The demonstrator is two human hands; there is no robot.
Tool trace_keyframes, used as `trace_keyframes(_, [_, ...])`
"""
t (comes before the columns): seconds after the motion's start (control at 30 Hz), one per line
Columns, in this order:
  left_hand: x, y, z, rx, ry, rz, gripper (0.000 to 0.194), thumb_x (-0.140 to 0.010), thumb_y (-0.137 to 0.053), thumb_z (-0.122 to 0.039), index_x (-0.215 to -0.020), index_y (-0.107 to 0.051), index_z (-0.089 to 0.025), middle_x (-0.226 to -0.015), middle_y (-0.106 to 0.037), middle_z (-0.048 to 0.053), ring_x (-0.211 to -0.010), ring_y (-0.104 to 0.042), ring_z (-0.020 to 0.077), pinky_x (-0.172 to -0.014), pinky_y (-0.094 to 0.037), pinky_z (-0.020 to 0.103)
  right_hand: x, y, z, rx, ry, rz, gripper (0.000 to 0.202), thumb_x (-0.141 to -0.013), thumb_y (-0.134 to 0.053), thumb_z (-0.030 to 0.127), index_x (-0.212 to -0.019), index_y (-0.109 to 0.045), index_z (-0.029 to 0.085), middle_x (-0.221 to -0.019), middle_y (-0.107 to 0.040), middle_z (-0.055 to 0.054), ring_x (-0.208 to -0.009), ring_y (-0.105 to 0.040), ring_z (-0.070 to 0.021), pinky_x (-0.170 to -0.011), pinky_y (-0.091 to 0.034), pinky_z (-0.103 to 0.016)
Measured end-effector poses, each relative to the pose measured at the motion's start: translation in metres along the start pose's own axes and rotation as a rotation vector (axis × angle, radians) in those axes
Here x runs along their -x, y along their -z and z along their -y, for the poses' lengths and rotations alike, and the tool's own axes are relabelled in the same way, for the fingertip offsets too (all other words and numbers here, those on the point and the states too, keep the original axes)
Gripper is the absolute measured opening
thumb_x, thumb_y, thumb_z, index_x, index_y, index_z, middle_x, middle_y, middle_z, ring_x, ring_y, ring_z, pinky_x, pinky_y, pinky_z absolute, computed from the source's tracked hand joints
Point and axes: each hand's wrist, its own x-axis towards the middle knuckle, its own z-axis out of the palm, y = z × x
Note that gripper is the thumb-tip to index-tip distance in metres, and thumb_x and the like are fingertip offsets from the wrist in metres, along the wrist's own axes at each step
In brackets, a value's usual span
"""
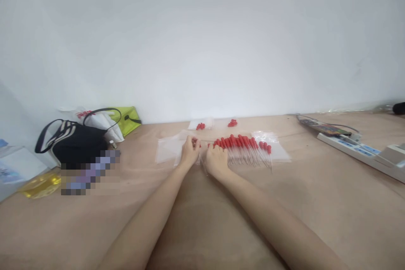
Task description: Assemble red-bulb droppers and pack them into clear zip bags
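I cannot tell what your left hand (190, 151) or curled right hand (217, 160) grasps, slender translucent red-headed sticks (242, 141) lie at the latter's two o'clock, and the tan wooden tabletop (204, 228) gives room toward six, its far edge (166, 124) at twelve.

Bag (79, 147) left, power strip (351, 149) right, sticks (243, 142) between (small pieces (232, 123) behind), on table (332, 206)

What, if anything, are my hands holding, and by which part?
Can't tell: the left hand is pinched and the right hand curled beside the red-tipped pieces, but any hold is too unclear.
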Motion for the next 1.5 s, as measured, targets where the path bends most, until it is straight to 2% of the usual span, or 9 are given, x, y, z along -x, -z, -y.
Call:
trace_keyframes(0.13, [0.028, 0.013, -0.002, 0.279, -0.073, -0.010, 0.022, -0.085, -0.033, -0.022, -0.099, -0.049, -0.014, -0.087, -0.059, 0.006, -0.072, -0.060, 0.0119, -0.065, -0.049, 0.024, 0.018, 0.003, -0.045, -0.007, 0.166, -0.171, 0.028, -0.074, -0.042, 0.012, -0.098, -0.056, 0.012, -0.093, -0.055, -0.014, -0.086, -0.049, -0.0243, -0.071, -0.031, -0.034])
trace_keyframes(0.23, [0.055, 0.019, 0.000, 0.533, -0.096, 0.105, 0.017, -0.080, -0.044, -0.025, -0.090, -0.054, -0.015, -0.086, -0.060, 0.006, -0.076, -0.061, 0.0142, -0.069, -0.050, 0.028, 0.038, 0.002, -0.087, -0.081, 0.362, -0.269, 0.039, -0.071, -0.037, 0.005, -0.106, -0.053, 0.015, -0.087, -0.053, -0.010, -0.080, -0.048, -0.0194, -0.071, -0.032, -0.031])
trace_keyframes(0.37, [0.077, 0.020, -0.002, 0.585, -0.069, 0.219, 0.011, -0.074, -0.054, -0.026, -0.077, -0.050, -0.016, -0.076, -0.060, 0.003, -0.075, -0.060, 0.0150, -0.068, -0.050, 0.027, 0.056, 0.005, -0.119, -0.181, 0.482, -0.290, 0.034, -0.075, -0.036, 0.006, -0.101, -0.055, 0.017, -0.090, -0.054, -0.008, -0.074, -0.048, -0.0162, -0.067, -0.035, -0.029])
trace_keyframes(0.47, [0.080, 0.020, -0.007, 0.545, -0.109, 0.269, 0.010, -0.079, -0.048, -0.024, -0.086, -0.048, -0.016, -0.076, -0.060, 0.002, -0.073, -0.061, 0.0145, -0.064, -0.049, 0.026, 0.058, 0.010, -0.117, -0.233, 0.507, -0.279, 0.026, -0.080, -0.037, 0.011, -0.095, -0.057, 0.018, -0.087, -0.057, -0.006, -0.074, -0.051, -0.0148, -0.069, -0.034, -0.029])
trace_keyframes(0.57, [0.078, 0.023, -0.013, 0.341, -0.284, 0.249, 0.019, -0.083, -0.043, -0.022, -0.099, -0.051, -0.018, -0.087, -0.062, 0.005, -0.080, -0.059, 0.0159, -0.071, -0.046, 0.029, 0.059, 0.013, -0.106, -0.228, 0.556, -0.253, 0.024, -0.081, -0.039, 0.014, -0.094, -0.058, 0.019, -0.081, -0.060, -0.004, -0.072, -0.052, -0.0132, -0.073, -0.031, -0.030])
trace_keyframes(0.7, [0.078, 0.028, -0.019, 0.069, -0.473, 0.225, 0.021, -0.086, -0.041, -0.024, -0.090, -0.060, -0.021, -0.084, -0.065, 0.003, -0.082, -0.056, 0.0179, -0.077, -0.038, 0.034, 0.061, 0.014, -0.099, -0.205, 0.591, -0.246, 0.023, -0.080, -0.041, 0.016, -0.094, -0.059, 0.020, -0.077, -0.062, -0.002, -0.070, -0.053, -0.0124, -0.075, -0.028, -0.030])
trace_keyframes(0.87, [0.079, 0.028, -0.022, 0.013, -0.496, 0.233, 0.022, -0.086, -0.040, -0.025, -0.088, -0.062, -0.022, -0.079, -0.066, 0.002, -0.081, -0.055, 0.0179, -0.078, -0.034, 0.035, 0.063, 0.015, -0.100, -0.218, 0.581, -0.257, 0.022, -0.081, -0.040, 0.016, -0.091, -0.060, 0.020, -0.076, -0.062, -0.002, -0.069, -0.053, -0.0123, -0.075, -0.028, -0.030])
trace_keyframes(1.17, [0.079, 0.029, -0.023, 0.122, -0.428, 0.334, 0.022, -0.085, -0.040, -0.025, -0.083, -0.062, -0.022, -0.077, -0.066, 0.000, -0.076, -0.056, 0.0164, -0.077, -0.033, 0.033, 0.061, 0.014, -0.100, -0.262, 0.603, -0.184, 0.020, -0.082, -0.041, 0.017, -0.087, -0.060, 0.020, -0.079, -0.063, -0.002, -0.073, -0.054, -0.0130, -0.077, -0.026, -0.032])
trace_keyframes(1.5, [0.079, 0.029, -0.023, 0.103, -0.536, 0.406, 0.022, -0.086, -0.041, -0.024, -0.079, -0.061, -0.021, -0.072, -0.066, -0.002, -0.071, -0.056, 0.0138, -0.082, -0.028, 0.034, 0.055, 0.016, -0.106, -0.226, 0.657, -0.191, 0.023, -0.081, -0.041, 0.014, -0.089, -0.062, 0.023, -0.078, -0.062, -0.001, -0.070, -0.053, -0.0117, -0.075, -0.021, -0.033])
